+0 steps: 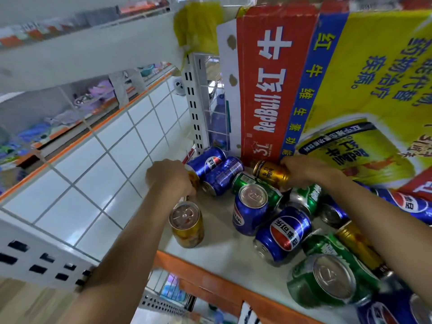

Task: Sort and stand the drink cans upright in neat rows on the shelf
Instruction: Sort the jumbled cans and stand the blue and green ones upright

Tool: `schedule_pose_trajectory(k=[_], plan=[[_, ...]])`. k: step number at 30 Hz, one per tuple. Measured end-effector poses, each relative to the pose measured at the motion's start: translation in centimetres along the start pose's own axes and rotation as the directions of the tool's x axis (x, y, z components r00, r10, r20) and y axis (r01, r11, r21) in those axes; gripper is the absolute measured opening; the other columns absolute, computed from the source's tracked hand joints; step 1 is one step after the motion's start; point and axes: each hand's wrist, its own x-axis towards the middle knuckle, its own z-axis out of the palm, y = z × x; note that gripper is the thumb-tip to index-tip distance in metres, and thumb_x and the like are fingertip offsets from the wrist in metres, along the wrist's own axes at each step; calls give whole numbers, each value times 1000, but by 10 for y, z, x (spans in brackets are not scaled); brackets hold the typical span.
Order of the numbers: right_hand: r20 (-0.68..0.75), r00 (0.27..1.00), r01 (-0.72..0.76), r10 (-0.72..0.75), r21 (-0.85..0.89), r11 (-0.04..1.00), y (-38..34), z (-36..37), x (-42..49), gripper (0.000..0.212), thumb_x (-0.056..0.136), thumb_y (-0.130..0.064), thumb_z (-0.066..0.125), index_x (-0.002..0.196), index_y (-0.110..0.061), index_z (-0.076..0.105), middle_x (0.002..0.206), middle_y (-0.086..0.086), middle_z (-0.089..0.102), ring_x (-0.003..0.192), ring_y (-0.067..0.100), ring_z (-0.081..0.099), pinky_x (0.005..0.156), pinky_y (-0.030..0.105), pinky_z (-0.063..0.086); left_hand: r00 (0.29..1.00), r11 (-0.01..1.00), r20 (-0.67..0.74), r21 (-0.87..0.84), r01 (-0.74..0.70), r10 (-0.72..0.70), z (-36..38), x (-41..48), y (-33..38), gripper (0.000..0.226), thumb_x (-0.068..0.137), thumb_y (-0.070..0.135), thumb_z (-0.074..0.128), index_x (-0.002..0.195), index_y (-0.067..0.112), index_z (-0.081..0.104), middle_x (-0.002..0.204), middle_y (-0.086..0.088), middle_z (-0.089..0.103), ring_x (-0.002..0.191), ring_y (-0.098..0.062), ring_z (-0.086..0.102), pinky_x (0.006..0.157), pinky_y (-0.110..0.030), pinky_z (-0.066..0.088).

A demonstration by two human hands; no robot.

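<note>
Green can (327, 281) lies nearest. Right hand (304, 171) grips a toppled gold can (271, 174), lying left-to-right; left hand (170, 176) clutches a second gold can (193, 181).

Bright even light, blurred warped edges

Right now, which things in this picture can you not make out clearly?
Head view only:
1. Gold can in the left hand: the grip hides its label.
2. Pepsi can, bottom right: cut off by the frame edge.
3. Far-shelf goods: blurred.
4. Gold Red Bull can: right hand covers one end.
</note>
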Motion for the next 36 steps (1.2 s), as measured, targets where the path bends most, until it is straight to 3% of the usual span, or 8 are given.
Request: schedule_pose_trajectory(k=[3, 9, 12, 17, 20, 24, 29, 36], plan=[[-84, 996, 39, -29, 126, 991, -3, -13, 0, 52, 75, -33, 75, 117, -11, 54, 108, 6, 61, 91, 20, 57, 76, 30, 49, 995, 996, -85, -76, -48, 42, -4, -5, -3, 41, 75, 44, 74, 94, 11, 58, 72, -2, 53, 75, -18, 57, 64, -26, 46], [-209, 978, 8, 15, 109, 994, -15, -17, -3, 52, 79, -40, 71, 116, -9, 50, 111, 8, 59, 101, 28, 58, 78, 32, 49, 968, 946, -85, -207, -248, 235, 0, 3, -3, 29, 76, 40, 71, 80, 14, 57, 69, -1, 54, 62, -12, 51, 47, -22, 29], [-222, 975, -22, 24, 14, 1000, -17, -12, -1, 43, 83, -41, 64, 112, -11, 57, 112, 9, 63, 98, 27, 61, 84, 38, 53, 958, 938, -35, -194, -286, 285, 10, 12, 2, 36, 77, 45, 70, 96, 14, 66, 81, -1, 63, 72, -14, 57, 52, -22, 34], [-233, 972, -24, 26, 9, 1000, -14, -12, -2, 50, 82, -49, 64, 116, -11, 58, 113, 8, 63, 100, 27, 60, 79, 34, 51, 958, 942, 51, -201, -267, 283, 10, 24, 3, 50, 87, 60, 53, 91, 12, 66, 78, -3, 62, 74, -16, 58, 63, -27, 38], [-221, 975, -30, 27, -9, 1000, -14, -10, -4, 53, 84, -50, 62, 119, -12, 56, 116, 9, 62, 103, 27, 59, 83, 33, 52, 979, 941, 27, -282, -186, 201, 6, 26, -1, 48, 99, 49, 35, 83, 10, 57, 68, -3, 52, 62, -13, 49, 55, -24, 33], [-241, 970, -6, -14, -84, 996, -19, -11, -9, 47, 88, -46, 58, 116, -8, 54, 115, 13, 60, 104, 31, 58, 85, 39, 52, 983, 924, -104, -338, -181, 154, 0, 33, -4, 40, 100, 35, 39, 76, 9, 59, 74, -4, 59, 63, -14, 52, 51, -25, 33], [-269, 945, 174, -189, -78, 982, -42, -28, -5, 46, 88, -36, 60, 126, -13, 51, 123, 10, 54, 114, 29, 52, 93, 39, 47, 958, 871, -193, -407, -275, 212, -14, 42, 4, 26, 94, 29, 54, 102, 7, 65, 101, -10, 66, 85, -22, 58, 73, -30, 44], [-142, 885, 438, -444, -76, 896, -77, -18, 31, 48, 86, -7, 56, 132, -22, 50, 126, 8, 57, 115, 26, 53, 92, 35, 45, 953, 949, 85, -153, -275, 290, 3, 75, 36, 37, 83, 30, 69, 110, 6, 59, 100, -8, 61, 89, -22, 58, 76, -31, 48]])
